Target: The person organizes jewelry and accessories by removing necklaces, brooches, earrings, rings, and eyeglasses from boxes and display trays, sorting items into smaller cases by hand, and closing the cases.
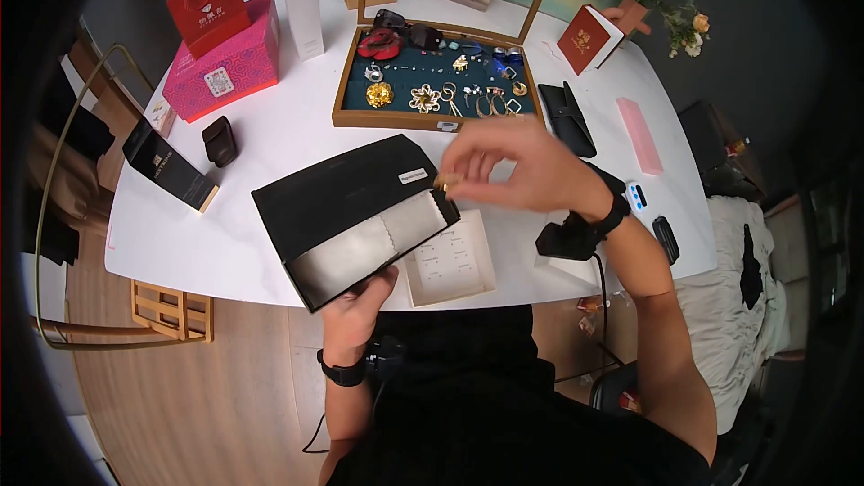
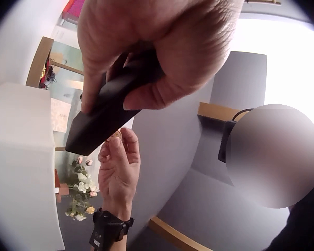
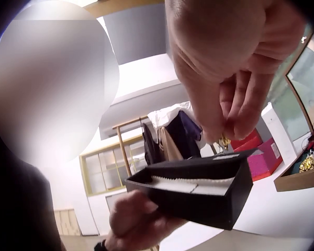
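Black box point(image 1: 333, 182): we hold it open above the table, its white lining point(image 1: 345, 255) exposed, probably angled so we see inside.
Left hand point(image 1: 357, 308): our fingers and thumb grip the box's near side, seemingly to steady it.
Right hand point(image 1: 522, 165): our thumb and fingertips pinch a small gold piece point(image 1: 445, 182) by the box's right end; so tiny a thing likely needs only fingertips.

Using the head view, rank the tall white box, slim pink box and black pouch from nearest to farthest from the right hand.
1. Black pouch: just beyond the right hand.
2. Slim pink box: farther out, to the hand's right.
3. Tall white box: well off to the left, toward the back.
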### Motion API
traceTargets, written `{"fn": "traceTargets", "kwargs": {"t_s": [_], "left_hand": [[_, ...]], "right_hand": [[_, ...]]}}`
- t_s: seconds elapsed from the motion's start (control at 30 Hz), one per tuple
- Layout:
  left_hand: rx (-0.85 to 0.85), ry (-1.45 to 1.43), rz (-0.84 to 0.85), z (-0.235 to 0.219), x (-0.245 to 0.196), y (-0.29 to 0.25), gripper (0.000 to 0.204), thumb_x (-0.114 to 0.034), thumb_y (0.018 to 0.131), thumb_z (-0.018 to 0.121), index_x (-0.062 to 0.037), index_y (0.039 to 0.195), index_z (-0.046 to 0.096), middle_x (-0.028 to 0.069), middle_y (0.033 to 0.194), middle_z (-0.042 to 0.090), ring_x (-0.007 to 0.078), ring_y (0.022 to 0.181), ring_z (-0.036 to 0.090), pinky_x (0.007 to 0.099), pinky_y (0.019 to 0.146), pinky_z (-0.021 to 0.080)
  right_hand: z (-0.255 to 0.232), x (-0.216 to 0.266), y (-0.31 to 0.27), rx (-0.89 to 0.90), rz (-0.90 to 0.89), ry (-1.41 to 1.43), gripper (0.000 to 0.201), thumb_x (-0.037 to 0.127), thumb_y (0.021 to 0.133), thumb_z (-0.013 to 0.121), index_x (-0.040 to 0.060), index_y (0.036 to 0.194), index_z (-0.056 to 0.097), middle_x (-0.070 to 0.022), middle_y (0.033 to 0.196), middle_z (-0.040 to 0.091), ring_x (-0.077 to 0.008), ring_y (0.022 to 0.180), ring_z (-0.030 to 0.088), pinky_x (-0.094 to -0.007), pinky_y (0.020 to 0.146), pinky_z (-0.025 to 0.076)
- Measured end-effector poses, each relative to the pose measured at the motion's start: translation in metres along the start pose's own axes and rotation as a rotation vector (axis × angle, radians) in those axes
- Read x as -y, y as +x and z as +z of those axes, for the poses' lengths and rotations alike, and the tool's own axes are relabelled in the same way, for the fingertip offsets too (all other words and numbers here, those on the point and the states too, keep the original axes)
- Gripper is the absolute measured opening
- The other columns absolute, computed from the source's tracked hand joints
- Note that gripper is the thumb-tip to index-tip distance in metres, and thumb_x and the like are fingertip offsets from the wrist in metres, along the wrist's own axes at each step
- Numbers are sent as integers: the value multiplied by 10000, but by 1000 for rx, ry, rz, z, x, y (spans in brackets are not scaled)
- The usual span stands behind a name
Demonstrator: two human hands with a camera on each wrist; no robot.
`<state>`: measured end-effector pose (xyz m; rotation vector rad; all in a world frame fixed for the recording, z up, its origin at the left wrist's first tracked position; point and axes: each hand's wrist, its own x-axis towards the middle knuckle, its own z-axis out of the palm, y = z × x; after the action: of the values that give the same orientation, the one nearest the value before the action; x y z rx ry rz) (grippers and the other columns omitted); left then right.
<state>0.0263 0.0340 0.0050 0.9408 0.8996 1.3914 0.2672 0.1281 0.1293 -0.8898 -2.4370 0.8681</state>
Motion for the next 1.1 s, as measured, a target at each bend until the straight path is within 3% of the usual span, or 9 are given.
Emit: {"fn": "traceTargets", "kwargs": {"t_s": [0.1,0.13,0.2,0.3,0.5,0.87,0.97,1.03,1.1], "left_hand": [[-9,-19,5,-3,3,1,111,92,831,657,9,905,662,-9,825,629,96,748,583,257,712,479],[-25,-48,0,-2,3,2,118,96,826,656,11,907,663,-2,840,638,102,757,592,264,725,489],[-37,-43,14,-2,0,2,120,98,825,652,13,908,662,6,845,645,111,762,601,268,734,496],[-57,-43,42,-5,1,4,131,101,826,643,17,925,658,24,863,656,126,777,613,276,746,505],[-97,-102,29,-6,0,3,178,106,833,627,23,989,645,50,906,663,142,815,624,284,764,512],[-125,-126,91,-15,0,7,188,123,835,605,31,995,635,58,916,660,154,815,625,290,762,509],[-117,-156,105,-15,-2,8,201,127,832,603,35,1009,631,63,918,659,158,815,625,294,763,510],[-145,-167,106,-14,-3,8,208,126,832,602,36,1017,629,66,915,658,160,814,622,293,760,508],[-143,-170,107,-15,-3,8,208,123,833,603,35,1019,629,66,915,658,160,815,622,293,759,508]], "right_hand": [[-21,-32,2,-313,88,260,286,28,887,719,-21,1166,676,-63,917,683,-109,791,662,-239,684,545],[-31,-48,3,-381,172,434,220,37,915,692,-34,1123,679,-91,926,704,-118,796,672,-235,697,548],[-54,-76,2,-569,284,429,249,88,917,705,-38,1130,684,-92,908,736,-110,826,706,-211,728,554],[-83,-123,-1,-619,486,397,231,105,897,731,-29,1083,705,-71,866,732,-100,781,691,-208,710,556],[-98,-207,10,-550,656,230,169,110,841,785,-24,935,744,-62,820,718,-82,675,637,-205,642,562],[-77,-228,46,-536,746,221,179,129,841,782,-39,898,750,-83,752,726,-104,554,639,-223,569,556],[-74,-224,46,-482,806,-42,197,184,789,817,-2,835,774,-88,742,734,-148,596,668,-283,586,543],[-71,-229,47,-484,684,-267,225,244,735,844,33,786,785,-97,769,741,-203,666,686,-333,652,530],[-71,-228,48,-473,711,-264,230,252,724,847,37,780,785,-103,777,740,-219,699,688,-338,688,529]]}}
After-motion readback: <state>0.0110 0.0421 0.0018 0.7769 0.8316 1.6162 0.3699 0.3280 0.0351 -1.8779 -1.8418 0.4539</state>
